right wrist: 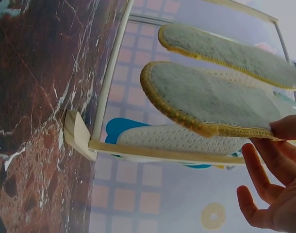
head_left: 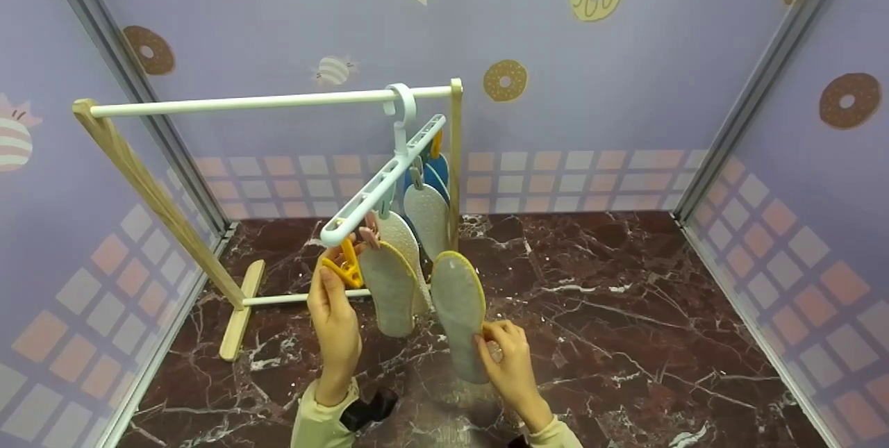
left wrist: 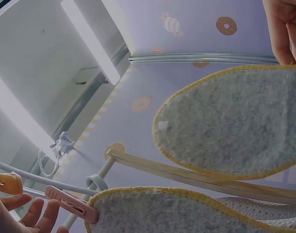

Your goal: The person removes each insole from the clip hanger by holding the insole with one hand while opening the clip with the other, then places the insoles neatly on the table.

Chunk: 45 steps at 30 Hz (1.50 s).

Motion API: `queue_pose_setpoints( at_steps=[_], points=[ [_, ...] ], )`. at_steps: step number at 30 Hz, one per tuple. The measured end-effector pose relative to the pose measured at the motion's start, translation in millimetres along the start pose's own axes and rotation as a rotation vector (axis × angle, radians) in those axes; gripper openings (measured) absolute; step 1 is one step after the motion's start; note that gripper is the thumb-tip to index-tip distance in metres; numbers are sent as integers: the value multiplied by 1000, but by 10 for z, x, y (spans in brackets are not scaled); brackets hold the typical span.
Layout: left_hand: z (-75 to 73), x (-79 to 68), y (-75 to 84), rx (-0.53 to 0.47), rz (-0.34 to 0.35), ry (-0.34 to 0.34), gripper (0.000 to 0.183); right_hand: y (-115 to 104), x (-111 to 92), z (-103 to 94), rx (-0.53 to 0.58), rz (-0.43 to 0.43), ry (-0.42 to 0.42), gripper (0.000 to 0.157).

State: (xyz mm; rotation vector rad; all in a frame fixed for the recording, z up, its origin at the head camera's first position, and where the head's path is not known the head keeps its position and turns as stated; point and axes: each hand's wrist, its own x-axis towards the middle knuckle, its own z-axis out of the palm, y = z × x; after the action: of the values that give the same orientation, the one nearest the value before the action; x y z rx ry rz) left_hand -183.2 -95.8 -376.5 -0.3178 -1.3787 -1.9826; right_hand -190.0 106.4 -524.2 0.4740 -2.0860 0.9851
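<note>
My left hand pinches a yellow clip at the near end of a pale clip hanger. My right hand holds a grey felt insole with yellow edging by its side, thumb on its face; it stands roughly upright, apart from the clip. Just right of the yellow clip, a pink clip grips a matching insole. White textured insoles and blue ones hang farther back, partly hidden behind one another.
The hanger's hook sits over the white top rod of a wooden-legged rack. A lower white rod runs behind my left hand. Dark red marble-patterned surface lies below, with purple printed walls around it.
</note>
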Motion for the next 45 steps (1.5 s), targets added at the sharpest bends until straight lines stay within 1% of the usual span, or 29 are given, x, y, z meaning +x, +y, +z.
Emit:
queue_pose_setpoints(
  at_steps=[4,10,15,20,22,27,33,37,40,43,45],
  points=[
    [6,-11,-5,3,-16,32,46,39,11,-30,-12,14,9,17],
    [11,-23,-20,-7,-30,54,38,105,31,-73,-17,15,26,14],
    [12,-42,-25,-13,-66,71,41,144,41,-108,-22,33,15,12],
    [6,-49,-32,26,-74,51,46,169,44,-139,-55,56,14,12],
    [4,-48,-38,33,-68,39,44,180,45,-149,-58,59,23,12],
    [5,-40,-54,3,-69,31,37,216,45,-166,-46,58,36,11],
    [9,-40,-54,10,-91,41,45,277,39,-172,-36,65,43,13],
    [3,-34,-62,30,-95,29,51,300,39,-180,-31,61,45,13],
    [-7,-30,-69,22,-100,18,53,301,41,-195,-40,62,36,13],
    [-19,-29,-77,3,-108,10,53,300,45,-215,-49,81,22,13],
    [-20,-26,-79,-13,-109,8,50,300,46,-232,-47,110,7,14]
  ],
)
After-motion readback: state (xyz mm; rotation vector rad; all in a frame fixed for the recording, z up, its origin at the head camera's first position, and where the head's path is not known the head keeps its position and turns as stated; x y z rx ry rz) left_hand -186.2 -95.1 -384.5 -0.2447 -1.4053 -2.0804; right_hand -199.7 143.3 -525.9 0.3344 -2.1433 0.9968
